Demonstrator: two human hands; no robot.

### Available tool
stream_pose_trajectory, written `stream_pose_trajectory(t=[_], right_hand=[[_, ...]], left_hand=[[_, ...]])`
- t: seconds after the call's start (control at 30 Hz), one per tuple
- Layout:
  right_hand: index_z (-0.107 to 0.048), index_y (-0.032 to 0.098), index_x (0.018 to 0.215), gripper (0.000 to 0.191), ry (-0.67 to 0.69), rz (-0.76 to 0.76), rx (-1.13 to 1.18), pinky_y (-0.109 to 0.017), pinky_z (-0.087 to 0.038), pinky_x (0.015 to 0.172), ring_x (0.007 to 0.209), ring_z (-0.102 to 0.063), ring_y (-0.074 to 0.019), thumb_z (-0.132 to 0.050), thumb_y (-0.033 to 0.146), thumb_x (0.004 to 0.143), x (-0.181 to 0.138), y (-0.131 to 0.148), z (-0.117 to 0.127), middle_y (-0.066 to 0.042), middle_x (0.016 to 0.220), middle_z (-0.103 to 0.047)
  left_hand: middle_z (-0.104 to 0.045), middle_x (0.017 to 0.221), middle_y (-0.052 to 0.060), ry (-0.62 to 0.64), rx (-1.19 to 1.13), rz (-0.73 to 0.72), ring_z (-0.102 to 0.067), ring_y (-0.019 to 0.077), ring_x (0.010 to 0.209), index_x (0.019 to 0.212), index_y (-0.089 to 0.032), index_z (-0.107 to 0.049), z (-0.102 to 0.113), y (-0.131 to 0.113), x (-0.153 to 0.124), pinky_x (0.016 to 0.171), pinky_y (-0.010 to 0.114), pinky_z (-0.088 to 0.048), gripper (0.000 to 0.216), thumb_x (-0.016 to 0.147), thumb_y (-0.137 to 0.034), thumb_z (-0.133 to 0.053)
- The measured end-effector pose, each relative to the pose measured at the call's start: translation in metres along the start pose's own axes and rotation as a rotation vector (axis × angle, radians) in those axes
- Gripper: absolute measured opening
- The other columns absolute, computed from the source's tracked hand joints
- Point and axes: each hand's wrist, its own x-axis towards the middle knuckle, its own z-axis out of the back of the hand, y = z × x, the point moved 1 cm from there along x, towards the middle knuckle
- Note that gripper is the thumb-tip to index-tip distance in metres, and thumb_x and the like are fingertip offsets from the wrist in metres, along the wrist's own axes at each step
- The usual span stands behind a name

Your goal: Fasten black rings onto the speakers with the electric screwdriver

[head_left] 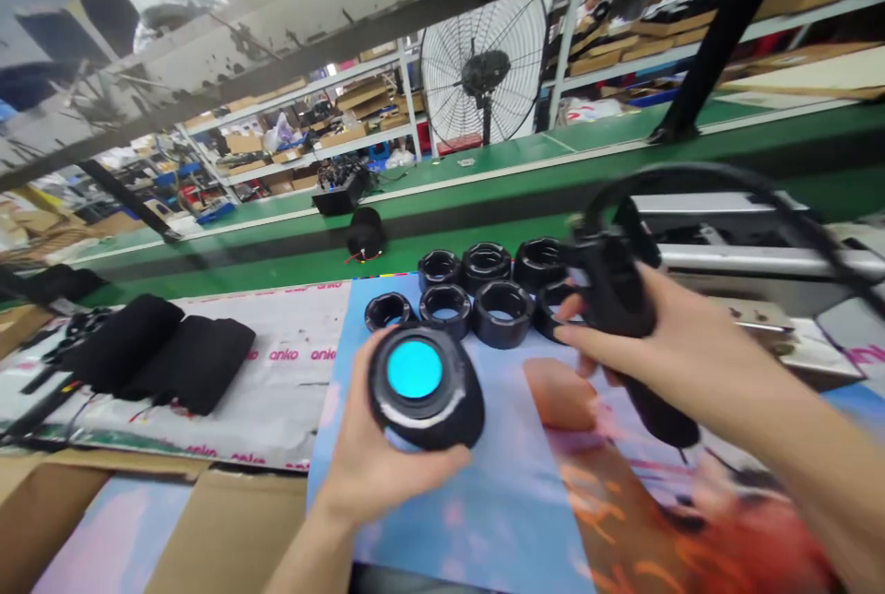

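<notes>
My left hand [377, 456] is wrapped round a black rounded housing [460, 391] with a bright cyan disc on its upper face, held above the blue printed sheet [477, 493]. A pale band curves along the housing beneath the disc. In my right hand [656, 336] is a black corded hand tool [619, 285], blurred by motion; its exact kind cannot be made out. From its top a black cable [733, 177] loops over to the right. Just beyond both hands stand several black rings [502, 336] in two rows, the nearest partly behind my fingers.
Black padded pieces with wires [200, 359] lie on white printed wrapping [290, 391] at left. An open cardboard box [235, 520] is at front left. A metal fixture [767, 257] stands at right. Behind are a green ledge [573, 147], a fan [484, 73] and loaded shelves.
</notes>
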Motion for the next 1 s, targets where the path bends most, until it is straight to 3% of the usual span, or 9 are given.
stream_pose_trajectory(t=[0.1, 0.2, 0.33, 0.47, 0.53, 0.63, 0.73, 0.9, 1.0], right_hand=[[-0.062, 0.022, 0.105, 0.025, 0.073, -0.063, 0.001, -0.022, -0.051, 0.05, 0.058, -0.069, -0.0153, -0.071, 0.018, 0.082, 0.015, 0.006, -0.013, 0.002, 0.076, -0.073], [-0.058, 0.022, 0.105, 0.027, 0.104, -0.037, -0.001, -0.025, -0.053, 0.054, 0.059, -0.07, -0.0157, -0.068, 0.019, 0.08, 0.023, 0.004, -0.023, 0.001, 0.085, -0.074], [-0.056, 0.023, 0.109, 0.033, 0.13, -0.022, -0.025, -0.027, -0.051, 0.055, 0.054, -0.067, -0.0172, -0.07, 0.026, 0.08, 0.027, 0.0, -0.03, 0.003, 0.08, -0.071], [-0.059, 0.023, 0.121, 0.047, 0.104, -0.019, -0.114, -0.028, -0.048, 0.057, 0.054, -0.063, -0.0175, -0.078, 0.031, 0.078, 0.031, 0.004, -0.036, 0.003, 0.076, -0.07], [-0.061, 0.023, 0.127, 0.055, 0.105, -0.011, -0.158, -0.029, -0.051, 0.062, 0.063, -0.068, -0.0199, -0.081, 0.032, 0.078, 0.033, 0.005, -0.04, 0.0, 0.083, -0.073], [-0.06, 0.022, 0.137, 0.065, 0.099, 0.014, -0.221, -0.034, -0.057, 0.084, 0.094, -0.074, -0.0271, -0.084, 0.034, 0.078, 0.035, 0.005, -0.048, -0.006, 0.108, -0.075], [-0.058, 0.022, 0.143, 0.07, 0.093, 0.036, -0.273, -0.041, -0.054, 0.103, 0.12, -0.068, -0.0338, -0.084, 0.034, 0.08, 0.036, 0.003, -0.056, -0.011, 0.13, -0.07], [-0.063, 0.027, 0.136, 0.056, 0.114, 0.04, -0.307, -0.042, -0.056, 0.093, 0.115, -0.07, -0.0355, -0.079, 0.033, 0.083, 0.039, 0.001, -0.065, -0.008, 0.131, -0.07], [-0.063, 0.025, 0.135, 0.058, 0.067, 0.04, -0.29, -0.04, -0.057, 0.09, 0.114, -0.07, -0.0353, -0.081, 0.032, 0.081, 0.038, 0.004, -0.061, -0.01, 0.13, -0.07]], left_hand=[[-0.067, 0.137, 0.01, 0.143, -0.179, 0.118, -0.068, 0.0365, 0.13, 0.139, -0.028, -0.049, -0.038, 0.013, -0.005, 0.112, 0.052, -0.056, 0.097, 0.057, -0.031, -0.099], [-0.062, 0.144, 0.009, 0.186, -0.249, 0.191, -0.065, 0.0349, 0.136, 0.146, -0.032, -0.041, -0.05, 0.016, -0.006, 0.118, 0.052, -0.052, 0.104, 0.059, -0.028, -0.097], [-0.056, 0.152, 0.009, 0.187, -0.277, 0.182, -0.064, 0.0334, 0.137, 0.156, -0.038, -0.03, -0.044, 0.008, -0.003, 0.117, 0.048, -0.052, 0.124, 0.055, -0.035, -0.102], [-0.054, 0.158, 0.009, 0.208, -0.259, 0.157, -0.06, 0.0349, 0.141, 0.156, -0.039, -0.037, -0.037, 0.001, 0.003, 0.117, 0.047, -0.051, 0.122, 0.053, -0.039, -0.104], [-0.054, 0.158, 0.009, 0.225, -0.265, 0.165, -0.058, 0.0363, 0.143, 0.155, -0.038, -0.04, -0.035, 0.002, 0.004, 0.118, 0.048, -0.05, 0.121, 0.053, -0.038, -0.104], [-0.054, 0.16, 0.01, 0.246, -0.297, 0.184, -0.057, 0.0372, 0.144, 0.156, -0.037, -0.041, -0.034, 0.003, 0.005, 0.118, 0.048, -0.051, 0.122, 0.052, -0.033, -0.105], [-0.055, 0.158, 0.011, 0.265, -0.335, 0.213, -0.061, 0.0367, 0.141, 0.153, -0.035, -0.043, -0.035, 0.003, 0.004, 0.115, 0.046, -0.053, 0.119, 0.051, -0.029, -0.105], [-0.058, 0.157, 0.01, 0.318, -0.291, 0.254, -0.06, 0.037, 0.141, 0.147, -0.033, -0.051, -0.032, -0.006, 0.008, 0.117, 0.048, -0.052, 0.111, 0.05, -0.026, -0.105], [-0.066, 0.147, 0.009, 0.387, -0.233, 0.245, -0.065, 0.0363, 0.135, 0.144, -0.031, -0.054, -0.027, -0.012, 0.013, 0.116, 0.05, -0.053, 0.105, 0.052, -0.027, -0.105]])
